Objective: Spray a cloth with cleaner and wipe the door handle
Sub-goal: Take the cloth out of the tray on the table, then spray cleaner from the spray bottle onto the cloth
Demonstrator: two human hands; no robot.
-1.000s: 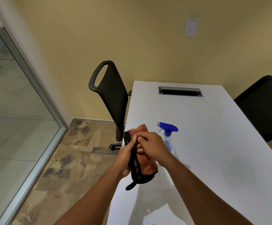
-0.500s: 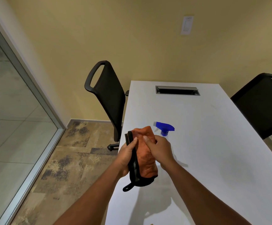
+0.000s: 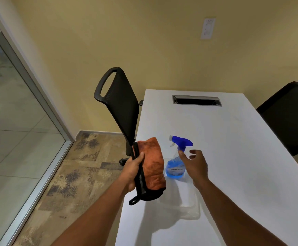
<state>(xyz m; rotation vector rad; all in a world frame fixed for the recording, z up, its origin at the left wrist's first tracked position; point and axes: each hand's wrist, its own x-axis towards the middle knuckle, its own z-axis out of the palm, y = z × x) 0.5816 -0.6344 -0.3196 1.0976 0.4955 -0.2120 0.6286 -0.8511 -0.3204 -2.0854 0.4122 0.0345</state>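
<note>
My left hand [image 3: 133, 170] grips a folded orange cloth [image 3: 153, 166] with a black edge and a hanging loop, held upright over the table's left edge. A clear spray bottle [image 3: 176, 164] with blue liquid and a blue trigger head stands on the white table [image 3: 233, 157] just right of the cloth. My right hand [image 3: 196, 164] hovers open beside the bottle's neck, fingers spread, close to it but apart. No door handle is in view.
A black chair [image 3: 121, 103] stands at the table's left side, another black chair [image 3: 288, 116] at the right. A cable slot [image 3: 197, 100] lies at the table's far end. A glass wall with metal frame [image 3: 38, 96] runs along the left.
My right hand has let go of the cloth and moved right toward the spray bottle. The left hand still holds the cloth.
</note>
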